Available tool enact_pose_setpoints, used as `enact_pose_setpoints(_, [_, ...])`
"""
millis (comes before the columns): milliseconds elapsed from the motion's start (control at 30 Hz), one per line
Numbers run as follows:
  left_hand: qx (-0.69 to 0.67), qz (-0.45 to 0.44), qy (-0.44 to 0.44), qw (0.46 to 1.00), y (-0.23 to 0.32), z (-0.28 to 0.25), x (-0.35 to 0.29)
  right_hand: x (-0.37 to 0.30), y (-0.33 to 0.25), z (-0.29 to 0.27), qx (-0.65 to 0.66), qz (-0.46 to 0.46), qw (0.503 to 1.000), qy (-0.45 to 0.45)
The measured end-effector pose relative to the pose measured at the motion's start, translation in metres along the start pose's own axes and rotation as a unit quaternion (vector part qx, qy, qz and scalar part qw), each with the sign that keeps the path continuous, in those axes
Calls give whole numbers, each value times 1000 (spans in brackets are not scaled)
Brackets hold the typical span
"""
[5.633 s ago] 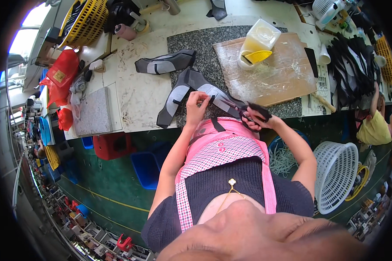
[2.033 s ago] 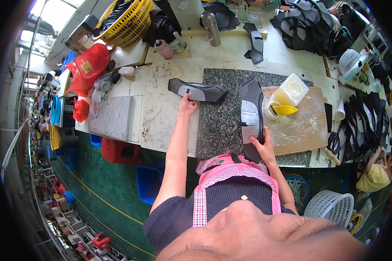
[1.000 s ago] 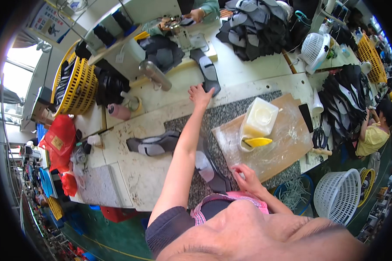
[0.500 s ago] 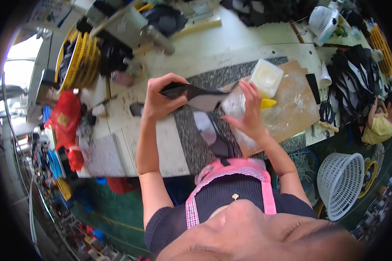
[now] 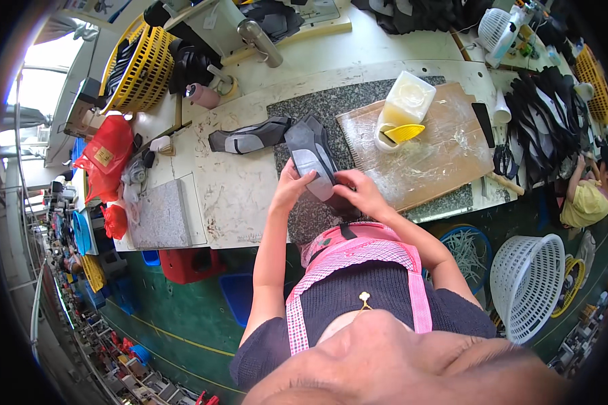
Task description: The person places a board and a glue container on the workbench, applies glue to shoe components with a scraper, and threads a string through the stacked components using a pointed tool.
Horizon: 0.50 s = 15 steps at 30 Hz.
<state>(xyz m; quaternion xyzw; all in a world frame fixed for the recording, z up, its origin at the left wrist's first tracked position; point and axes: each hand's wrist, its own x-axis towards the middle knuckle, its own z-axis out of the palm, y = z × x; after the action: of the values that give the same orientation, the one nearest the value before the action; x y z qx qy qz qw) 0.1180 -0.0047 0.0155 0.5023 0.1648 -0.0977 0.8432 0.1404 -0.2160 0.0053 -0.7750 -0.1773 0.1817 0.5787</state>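
Both hands are at the near part of a speckled dark slab, on a grey and black fabric piece (image 5: pixel 311 156) that looks like a shoe upper. My left hand (image 5: pixel 292 187) grips its left edge, thumb on the light grey panel. At its lower right edge my right hand (image 5: pixel 362 194) pinches the dark material with bent fingers. Similar grey and black fabric (image 5: pixel 244 140) lies flat to the left, partly on the slab (image 5: pixel 297 106). Whether that is one piece or two overlapping, I cannot tell.
Right of my hands, a stained brown board (image 5: pixel 452 158) carries a whitish plastic container (image 5: pixel 409 98) with a yellow flat tool (image 5: pixel 404 132). Dark strips (image 5: pixel 540 108) pile up farther right. A yellow basket (image 5: pixel 142 71), pink bottle (image 5: pixel 203 96) and red bag (image 5: pixel 108 152) are at left.
Both hands have come down toward me. The dark piece my left hand held up is no longer raised; grey fabric now lies at left. My right hand has gone from spread fingers to a pinch.
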Motion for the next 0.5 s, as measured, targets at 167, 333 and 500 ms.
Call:
enact_pose_setpoints(167, [-41, 36, -20, 998, 13, 13, 11, -2, 37, -59, 103, 49, 941, 318])
enact_pose_setpoints(333, [191, -79, 116, 972, -24, -20, 44, 28, 42, -88, -18, -9, 915, 403])
enact_pose_setpoints(500, [151, -78, 53, 984, -18, -19, 25, 31, 26, -107, -203, -85, 921, 322])
